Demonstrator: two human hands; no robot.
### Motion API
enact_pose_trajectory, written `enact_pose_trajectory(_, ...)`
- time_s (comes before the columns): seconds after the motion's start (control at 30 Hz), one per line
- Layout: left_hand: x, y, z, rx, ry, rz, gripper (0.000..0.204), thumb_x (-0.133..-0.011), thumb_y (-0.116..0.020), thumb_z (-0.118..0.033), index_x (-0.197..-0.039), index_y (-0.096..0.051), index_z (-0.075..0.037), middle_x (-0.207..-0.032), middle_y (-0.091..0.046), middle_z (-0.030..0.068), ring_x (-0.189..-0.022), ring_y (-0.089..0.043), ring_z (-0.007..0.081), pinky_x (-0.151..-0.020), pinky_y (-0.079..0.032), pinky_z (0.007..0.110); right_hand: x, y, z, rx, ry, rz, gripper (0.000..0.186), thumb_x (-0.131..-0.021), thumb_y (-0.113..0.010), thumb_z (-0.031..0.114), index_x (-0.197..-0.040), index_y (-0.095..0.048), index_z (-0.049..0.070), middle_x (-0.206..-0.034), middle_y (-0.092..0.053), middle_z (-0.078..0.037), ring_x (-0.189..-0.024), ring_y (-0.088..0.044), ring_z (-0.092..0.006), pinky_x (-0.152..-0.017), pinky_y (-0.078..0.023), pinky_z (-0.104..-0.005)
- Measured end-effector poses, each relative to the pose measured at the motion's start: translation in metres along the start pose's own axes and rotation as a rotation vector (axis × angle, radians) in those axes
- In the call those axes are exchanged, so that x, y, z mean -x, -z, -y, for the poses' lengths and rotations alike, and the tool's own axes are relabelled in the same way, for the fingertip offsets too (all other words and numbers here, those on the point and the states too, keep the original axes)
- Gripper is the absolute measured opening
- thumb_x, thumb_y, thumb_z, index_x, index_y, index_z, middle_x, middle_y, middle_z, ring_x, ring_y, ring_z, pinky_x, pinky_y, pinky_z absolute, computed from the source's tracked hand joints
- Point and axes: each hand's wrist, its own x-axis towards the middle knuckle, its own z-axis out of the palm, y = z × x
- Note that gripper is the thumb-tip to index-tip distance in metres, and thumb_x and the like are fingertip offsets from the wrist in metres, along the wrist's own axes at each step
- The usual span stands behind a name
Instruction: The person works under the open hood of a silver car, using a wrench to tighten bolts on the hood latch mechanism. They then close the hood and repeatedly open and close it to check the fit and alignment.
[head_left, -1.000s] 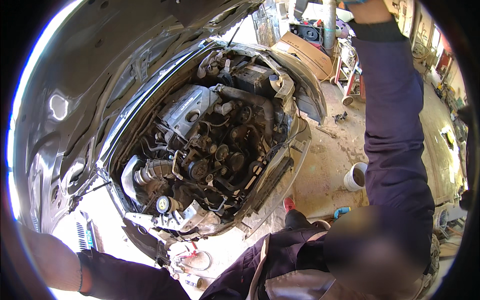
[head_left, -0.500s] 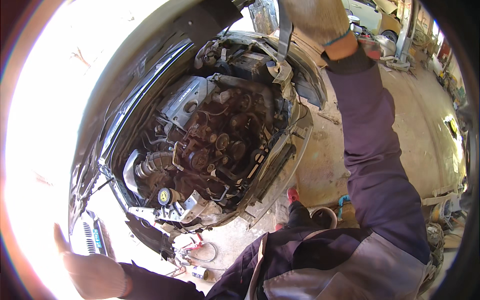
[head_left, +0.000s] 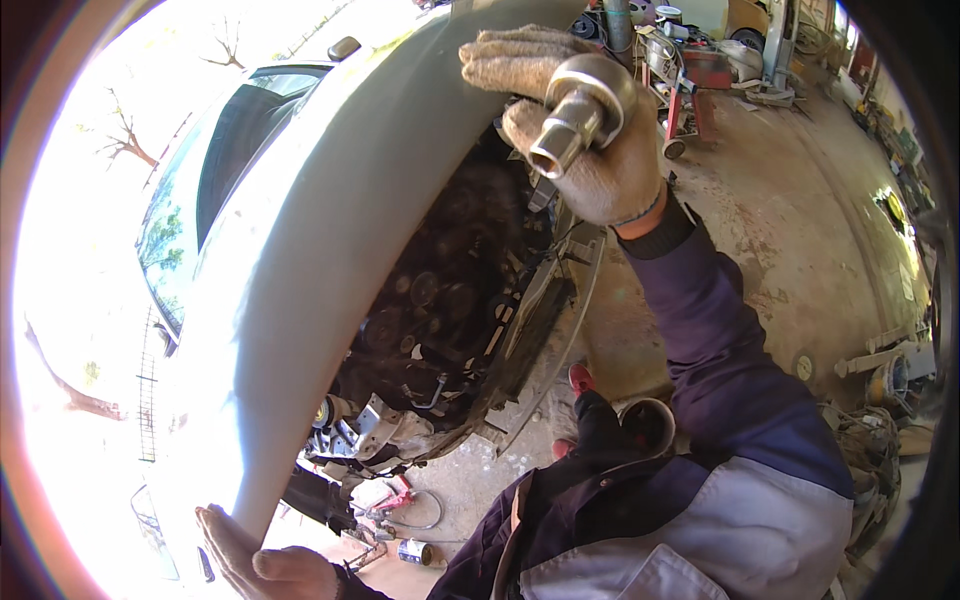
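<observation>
Operator: On the head view, I have a smooth, pale-grey, curved metal hood point(head_left: 330, 250) standing part-raised over a dark, cluttered engine bay point(head_left: 440, 285). I take the step in hand to be guiding or steadying that panel from both ends.

Partner: How do the hands stand?

Operator: My right hand point(head_left: 606, 188), in a beige knitted glove, stretches its fingers over the hood's upper end. It also holds a shiny steel ratchet with a stubby hollow socket point(head_left: 582, 118), lodged between thumb and fingers; how tightly, I can't tell. My left hand point(head_left: 270, 568), gloved too, is at the hood's lower end with its fingers side by side, thumb spread apart, nothing in its grasp. Whether it presses, I can't tell.

Partner: What does the next move call for?

Operator: Even contact at both ends, I'd judge; a broad panel like that could twist. I'd also mind the ratchet: hard steel could scratch the hood's glossy finish.

Partner: And the textures below?

Operator: Angular, dull metal brackets point(head_left: 375, 425) at the bay's lower corner, then stained, dusty concrete floor point(head_left: 640, 310). A round, open-mouthed pail point(head_left: 672, 420) sits near a red shoe point(head_left: 580, 378).
</observation>
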Motion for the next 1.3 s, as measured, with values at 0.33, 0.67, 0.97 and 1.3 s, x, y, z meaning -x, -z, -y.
enact_pose_trajectory(0.33, 0.061, 0.004, -0.001, 0.064, -0.085, 0.178, 0.067, -0.126, -0.034, -0.041, -0.139, -0.078, 0.009, -0.14, -0.079, 0.0274, -0.135, -0.076, 0.0434, -0.116, -0.06, 0.054, 0.056, -0.005, 0.003, 0.105, 0.051, -0.043, 0.024, -0.095, -0.087, 0.023, -0.116, -0.085, 0.01, -0.128, -0.084, -0.009, -0.127, -0.078, -0.0314, -0.116, -0.058, -0.0496)
enact_pose_trajectory(0.67, 0.104, 0.004, 0.01, 0.25, -0.257, 0.303, 0.055, -0.124, -0.046, -0.033, -0.138, -0.075, 0.012, -0.138, -0.076, 0.0349, -0.132, -0.074, 0.0517, -0.116, -0.059, 0.06, 0.118, 0.001, 0.027, 0.075, -0.124, 0.031, 0.031, -0.096, -0.086, 0.026, -0.123, -0.082, 0.01, -0.136, -0.081, -0.013, -0.135, -0.074, -0.0343, -0.124, -0.053, -0.0541)
enact_pose_trajectory(0.97, 0.177, -0.007, 0.024, 0.193, -0.226, 0.629, 0.067, -0.126, -0.029, -0.039, -0.156, -0.061, 0.011, -0.164, -0.059, 0.0362, -0.153, -0.056, 0.0572, -0.129, -0.045, 0.065, 0.176, 0.005, 0.039, 0.103, -0.248, 0.139, 0.042, -0.09, -0.092, 0.025, -0.129, -0.081, 0.013, -0.144, -0.079, -0.01, -0.141, -0.072, -0.0319, -0.123, -0.055, -0.0531)
enact_pose_trajectory(1.3, 0.228, -0.031, 0.013, 0.165, -0.21, 0.832, 0.05, -0.105, -0.052, -0.013, -0.146, -0.073, 0.007, -0.161, -0.065, 0.0286, -0.154, -0.058, 0.0504, -0.13, -0.047, 0.056, 0.243, -0.009, 0.042, 0.078, -0.4, 0.176, 0.045, -0.09, -0.091, 0.019, -0.132, -0.079, 0.01, -0.148, -0.077, -0.015, -0.146, -0.069, -0.0364, -0.122, -0.055, -0.0546)
